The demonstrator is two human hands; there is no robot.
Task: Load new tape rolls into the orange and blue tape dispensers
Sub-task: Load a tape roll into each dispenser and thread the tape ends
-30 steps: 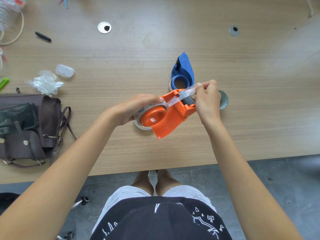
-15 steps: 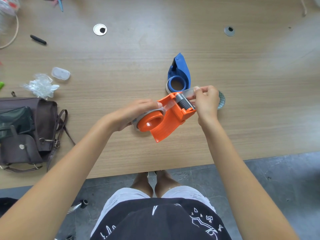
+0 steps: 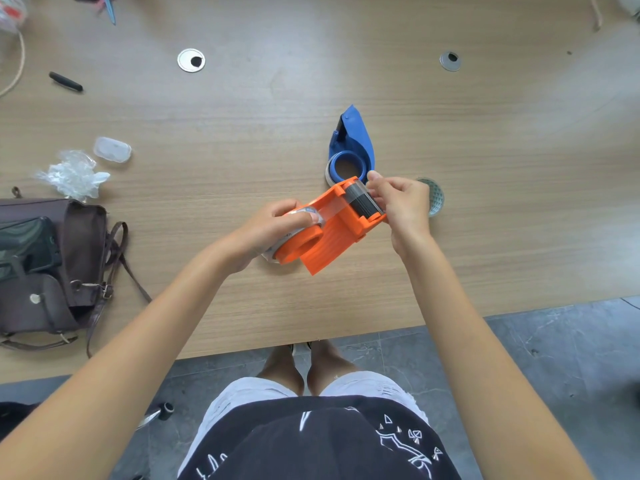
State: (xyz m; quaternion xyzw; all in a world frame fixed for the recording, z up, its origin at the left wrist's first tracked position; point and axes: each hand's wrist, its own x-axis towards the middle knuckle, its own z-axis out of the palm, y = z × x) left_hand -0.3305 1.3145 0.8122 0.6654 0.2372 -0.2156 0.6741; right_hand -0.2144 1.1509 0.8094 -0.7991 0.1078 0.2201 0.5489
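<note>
You hold the orange tape dispenser [image 3: 332, 230] just above the counter [image 3: 485, 202], near its front edge, tilted with the roller end pointing away from you and to the right. Your left hand [image 3: 273, 226] is curled around the hub end, with the fingers pressed over the clear tape roll [image 3: 298, 220] seated there. A strip of clear tape runs from the roll across the orange body to the black roller [image 3: 362, 200]. Your right hand [image 3: 403, 206] is at the roller end, with thumb and forefinger pinched together on the tape end against the roller. The blue tape dispenser [image 3: 353, 147] lies flat on the counter just beyond the orange one, with a roll around its hub. A patterned tape roll [image 3: 434, 197] lies on the counter, partly hidden behind your right hand. Well apart to the left lie a brown bag [image 3: 52, 268], crumpled clear plastic [image 3: 72, 174] and a small clear case [image 3: 112, 149]. A black pen [image 3: 65, 81] lies farther back on the left.
</note>
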